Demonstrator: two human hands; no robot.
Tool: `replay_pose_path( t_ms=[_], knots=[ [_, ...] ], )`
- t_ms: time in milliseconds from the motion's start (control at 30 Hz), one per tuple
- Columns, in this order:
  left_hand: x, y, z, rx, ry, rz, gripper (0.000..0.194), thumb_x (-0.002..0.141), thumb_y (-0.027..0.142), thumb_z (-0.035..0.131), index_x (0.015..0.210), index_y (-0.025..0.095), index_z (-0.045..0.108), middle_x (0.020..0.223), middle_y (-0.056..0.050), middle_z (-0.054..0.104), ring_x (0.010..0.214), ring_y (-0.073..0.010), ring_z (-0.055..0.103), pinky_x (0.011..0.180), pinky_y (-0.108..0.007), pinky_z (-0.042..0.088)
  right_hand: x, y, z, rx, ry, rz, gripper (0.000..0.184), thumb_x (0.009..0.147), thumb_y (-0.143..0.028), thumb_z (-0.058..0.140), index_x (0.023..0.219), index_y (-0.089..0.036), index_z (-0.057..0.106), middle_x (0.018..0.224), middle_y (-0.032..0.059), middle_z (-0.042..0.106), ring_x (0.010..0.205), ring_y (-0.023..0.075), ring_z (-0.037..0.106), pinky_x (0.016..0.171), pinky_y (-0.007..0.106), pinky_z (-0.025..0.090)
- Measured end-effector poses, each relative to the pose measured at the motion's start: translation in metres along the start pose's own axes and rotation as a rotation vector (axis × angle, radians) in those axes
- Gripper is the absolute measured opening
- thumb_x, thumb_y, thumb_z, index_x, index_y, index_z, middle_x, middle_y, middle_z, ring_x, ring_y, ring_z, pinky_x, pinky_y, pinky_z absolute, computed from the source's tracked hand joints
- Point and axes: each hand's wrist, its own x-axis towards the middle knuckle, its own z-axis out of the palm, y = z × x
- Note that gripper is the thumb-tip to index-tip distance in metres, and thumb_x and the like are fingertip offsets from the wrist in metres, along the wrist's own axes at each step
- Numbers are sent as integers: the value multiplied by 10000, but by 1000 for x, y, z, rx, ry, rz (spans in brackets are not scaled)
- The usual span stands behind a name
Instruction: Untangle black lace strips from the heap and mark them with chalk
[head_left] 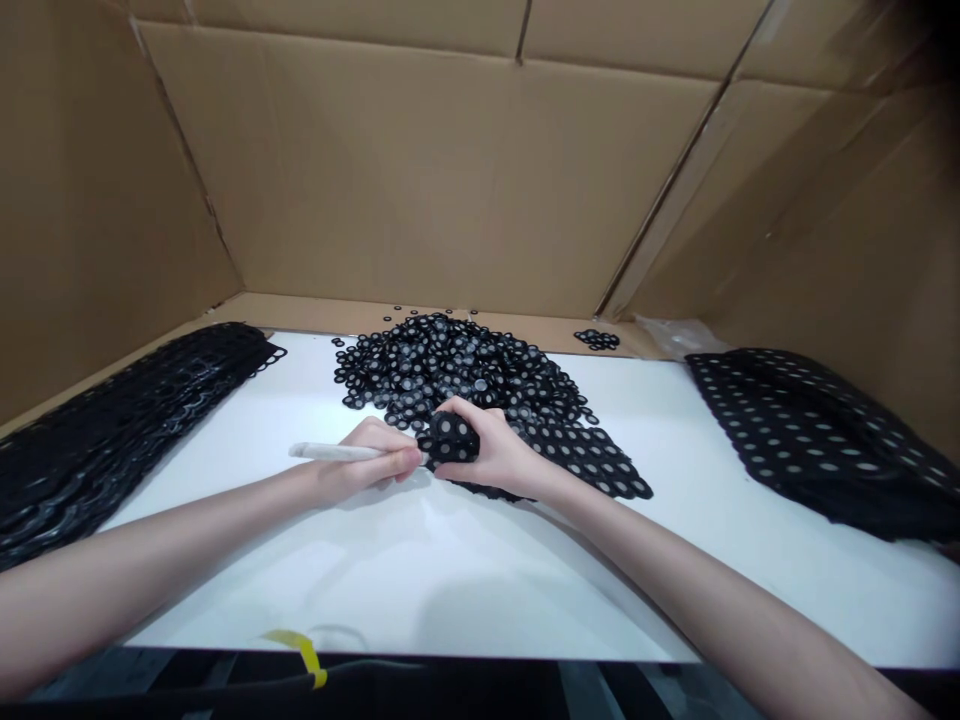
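Note:
My left hand (pixel 375 455) is closed around a white pen-like tool (pixel 330 452), its tip end pointing right at the black sheet. In my right hand (pixel 487 450) is a folded part of a black sheet with rows of pale round spots (pixel 585 458), gripped between thumb and fingers. The rest of that sheet lies flat to the right, partly under my right wrist. Just behind both hands rises a heap of small black rings or discs (pixel 450 360), several with pale centres. The tool's tip is too small to make out.
A stack of black perforated sheets (pixel 112 430) lies at the left. At the right is a pile of black spotted sheets (pixel 817 430), with clear plastic (pixel 679 337) behind it. A small cluster of rings (pixel 597 340) sits near the back. Cardboard walls (pixel 420 170) enclose the white table (pixel 360 590).

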Motion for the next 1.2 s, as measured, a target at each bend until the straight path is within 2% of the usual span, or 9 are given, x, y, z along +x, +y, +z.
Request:
replay_pose_path(
  t_ms=[167,367,667,800,933,1067,1133,1200],
  knots=[
    [2,0,0,4,-27,-16,471,930,405,381,548,142,461,498,12,445,493,-84,401,504,-227,298,1,0,0,13,4,6,478,621,-305,758,1022,-230,507,961,-7,631,902,228,549,907,401,318],
    [5,0,-3,-65,-101,-118,495,921,405,410,503,140,410,478,19,403,471,-78,366,484,-240,267,2,-2,-1,12,-5,7,457,631,-278,748,1013,-227,502,960,-15,629,910,226,556,916,401,305],
    [7,-3,-2,-149,-180,-187,488,892,453,455,531,127,491,468,22,417,462,-76,372,468,-228,266,1,-3,0,-7,-7,-13,414,645,-289,734,994,-216,525,900,-18,634,872,214,570,906,399,337],
    [7,-8,-2,-258,-98,-200,504,867,478,474,505,127,493,412,21,392,418,-76,352,437,-232,239,0,-2,-2,-20,7,-7,491,634,-333,746,1064,-215,541,959,11,650,918,232,586,927,416,359],
    [9,-17,-6,-479,60,-247,518,832,477,504,449,131,466,338,22,341,345,-63,262,404,-253,141,-2,3,-13,-38,-35,-9,614,604,-348,762,1158,-200,543,1072,55,650,1021,274,590,962,431,378],
    [12,-21,-10,-653,161,-259,488,815,439,532,443,130,466,320,30,304,341,-60,249,421,-253,135,-4,11,-25,-110,-4,29,850,526,-566,772,1240,-189,507,1217,123,588,1150,342,521,990,461,361],
    [12,-21,-10,-678,192,-260,482,816,431,538,445,132,464,322,29,302,348,-64,261,426,-254,135,-3,12,-25,-95,25,13,722,599,-626,704,1163,-204,546,1116,96,632,1056,302,574,937,419,401],
    [12,-20,-9,-682,237,-258,478,821,432,533,454,134,463,332,27,313,354,-67,266,427,-257,133,-3,11,-21,-83,26,-18,482,741,-615,590,1012,-217,581,881,32,662,848,225,617,841,361,432]
  ],
)
